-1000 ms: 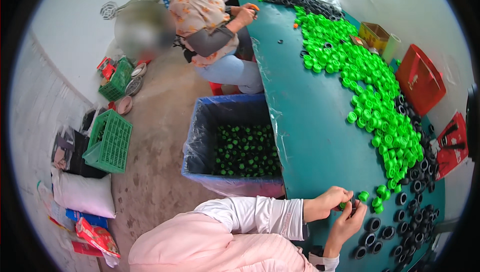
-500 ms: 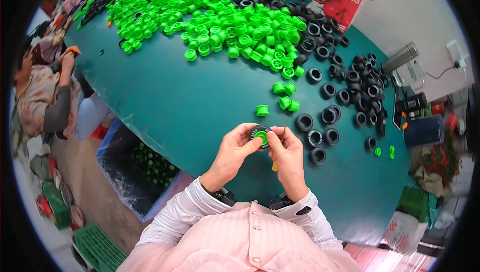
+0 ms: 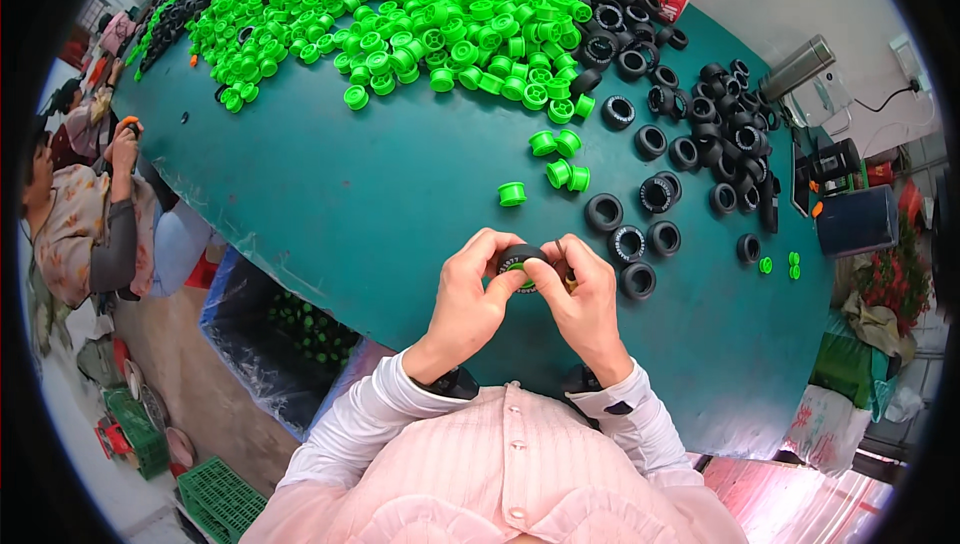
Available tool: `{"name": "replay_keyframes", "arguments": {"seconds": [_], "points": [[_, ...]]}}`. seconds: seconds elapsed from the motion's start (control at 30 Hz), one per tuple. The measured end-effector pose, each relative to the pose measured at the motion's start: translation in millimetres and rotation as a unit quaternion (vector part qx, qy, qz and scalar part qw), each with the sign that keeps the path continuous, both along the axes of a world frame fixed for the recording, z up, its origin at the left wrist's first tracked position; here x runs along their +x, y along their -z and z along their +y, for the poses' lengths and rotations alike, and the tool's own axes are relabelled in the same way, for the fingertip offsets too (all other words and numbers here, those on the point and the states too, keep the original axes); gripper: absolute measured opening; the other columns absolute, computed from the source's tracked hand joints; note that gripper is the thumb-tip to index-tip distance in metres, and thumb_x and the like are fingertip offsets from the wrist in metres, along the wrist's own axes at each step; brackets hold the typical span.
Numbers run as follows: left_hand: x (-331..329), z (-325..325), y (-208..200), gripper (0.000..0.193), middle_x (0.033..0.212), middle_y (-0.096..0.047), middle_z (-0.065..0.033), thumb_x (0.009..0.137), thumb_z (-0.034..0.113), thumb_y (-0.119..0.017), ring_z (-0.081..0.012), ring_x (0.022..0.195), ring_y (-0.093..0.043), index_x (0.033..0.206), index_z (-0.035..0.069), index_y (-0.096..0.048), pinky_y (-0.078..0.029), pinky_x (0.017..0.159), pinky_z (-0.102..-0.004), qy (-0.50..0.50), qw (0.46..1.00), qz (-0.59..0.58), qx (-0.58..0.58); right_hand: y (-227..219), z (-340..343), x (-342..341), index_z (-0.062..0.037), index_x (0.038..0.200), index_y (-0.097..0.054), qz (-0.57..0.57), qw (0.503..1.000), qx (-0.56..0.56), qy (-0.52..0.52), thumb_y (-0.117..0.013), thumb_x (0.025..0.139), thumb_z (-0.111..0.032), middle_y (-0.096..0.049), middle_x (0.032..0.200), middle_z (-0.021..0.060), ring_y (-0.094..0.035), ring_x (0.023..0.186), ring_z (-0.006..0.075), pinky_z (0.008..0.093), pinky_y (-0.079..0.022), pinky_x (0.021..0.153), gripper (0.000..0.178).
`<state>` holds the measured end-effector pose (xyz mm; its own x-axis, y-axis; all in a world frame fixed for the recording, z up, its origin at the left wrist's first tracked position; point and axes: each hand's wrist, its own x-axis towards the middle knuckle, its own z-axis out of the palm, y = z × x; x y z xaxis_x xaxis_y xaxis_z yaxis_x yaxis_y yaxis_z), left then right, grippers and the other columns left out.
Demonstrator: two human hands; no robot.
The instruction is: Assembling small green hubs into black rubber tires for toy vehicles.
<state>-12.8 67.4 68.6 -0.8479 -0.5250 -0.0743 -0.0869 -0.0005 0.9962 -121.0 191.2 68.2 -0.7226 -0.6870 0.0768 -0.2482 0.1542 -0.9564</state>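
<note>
Above the table's near edge, my left hand [image 3: 466,296] grips a small black rubber tyre [image 3: 517,255] with a bright green wheel hub [image 3: 519,269] inside it. The tyre is tilted, and my fingers cover part of the hub. My right hand [image 3: 585,306] is closed, its thumb pressing on the tyre's right side. A thin tool with a yellow handle [image 3: 570,282] is tucked in its fingers, mostly hidden. Just beyond my hands lie a loose green hub [image 3: 511,194] and several black tyres [image 3: 627,243].
A large heap of green hubs [image 3: 400,39] spreads over the green table [image 3: 300,174]. Black tyres [image 3: 715,129] pile up at the right, near a metal flask [image 3: 800,66]. A plastic-lined bin [image 3: 235,334] stands below the left edge. Another person [image 3: 85,214] sits at far left.
The wheel has tipped so its tread shows more, and my right thumb has shifted over its side. The tool's yellow handle has turned up into my right hand. The view has shifted slightly.
</note>
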Motion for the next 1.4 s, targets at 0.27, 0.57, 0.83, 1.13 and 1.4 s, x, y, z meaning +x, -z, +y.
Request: {"name": "replay_keyframes", "arguments": {"seconds": [0.27, 0.57, 0.83, 1.13, 1.4], "points": [[0, -8, 5, 0.025, 0.108, -0.067, -0.0050, 0.097, 0.005, -0.068, -0.0118, 0.100, -0.064, 0.119, -0.003, -0.061, -0.054, 0.088, -0.0294, 0.055, 0.964, 0.025, 0.260, 5, 4, -8, 0.0018, 0.092, -0.063, -0.115, 0.993, 0.001, 0.015, -0.076, 0.091, -0.017, -0.061, 0.077, 0.0027, -0.052, 0.063, 0.0065, 0.0250, -0.041, 0.055, 0.023], [1, -5, 6, 0.028, 0.107, -0.070, -0.0048, 0.103, 0.020, -0.064, -0.0109, 0.096, -0.065, 0.120, -0.001, -0.063, -0.055, 0.084, -0.0302, 0.006, 0.977, 0.019, 0.214, -2, 8, 4, 0.0010, 0.098, -0.064, -0.055, 0.998, 0.019, 0.006, -0.077, 0.088, -0.014, -0.061, 0.078, 0.0019, -0.051, 0.063, 0.0078, 0.0256, -0.041, 0.056, 0.022], [2, -9, 9, 0.028, 0.113, -0.069, -0.0085, 0.104, 0.018, -0.060, -0.0162, 0.099, -0.068, 0.124, -0.002, -0.060, -0.057, 0.083, -0.0317, 0.079, 0.938, 0.018, 0.338, -14, 15, -21, 0.0013, 0.098, -0.065, -0.254, 0.966, 0.033, -0.041, -0.074, 0.092, -0.017, -0.064, 0.079, 0.0003, -0.050, 0.060, 0.0051, 0.0227, -0.041, 0.056, 0.021], [-2, -9, 8, 0.027, 0.114, -0.069, -0.0078, 0.104, 0.015, -0.060, -0.0145, 0.101, -0.066, 0.125, -0.002, -0.060, -0.056, 0.084, -0.0302, 0.054, 0.970, 0.012, 0.235, -9, 15, -4, 0.0013, 0.103, -0.065, -0.023, 0.999, 0.032, 0.009, -0.075, 0.086, -0.010, -0.066, 0.086, 0.0054, -0.054, 0.062, 0.0108, 0.0277, -0.044, 0.057, 0.023], [1, -17, 19, 0.028, 0.112, -0.069, -0.0060, 0.102, 0.018, -0.063, -0.0130, 0.100, -0.064, 0.123, -0.001, -0.061, -0.055, 0.083, -0.0306, 0.112, 0.932, 0.021, 0.343, -16, 19, -19, 0.0034, 0.104, -0.064, 0.005, 0.997, 0.008, -0.081, -0.073, 0.087, -0.007, -0.063, 0.089, 0.0072, -0.053, 0.063, 0.0131, 0.0280, -0.044, 0.058, 0.022]]}}
